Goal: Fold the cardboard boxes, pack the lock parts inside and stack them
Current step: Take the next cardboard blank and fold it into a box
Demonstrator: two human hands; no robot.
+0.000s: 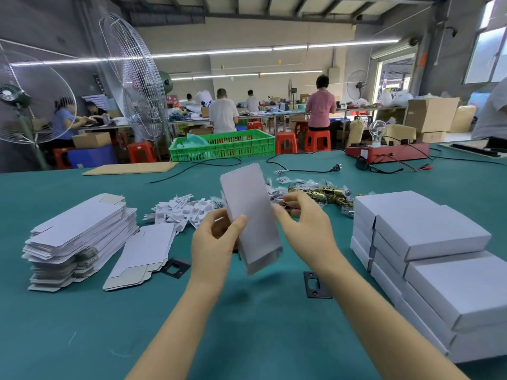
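Green matting covers the long workbench [82,325], with a busy workshop behind it. At the frame's centre a flat white carton [251,218] is held upright above the mat: the left hand [216,242] pinches its lower left edge, thumb across the face, and the right hand [304,223] has curled fingers on its right edge. Left of centre lie a stack of unfolded blanks [79,237] and white inserts [183,211]. Brass lock parts [326,194] sit just beyond the hands. Finished boxes [430,259] are stacked at lower right, with black plates [317,285] near the wrists.
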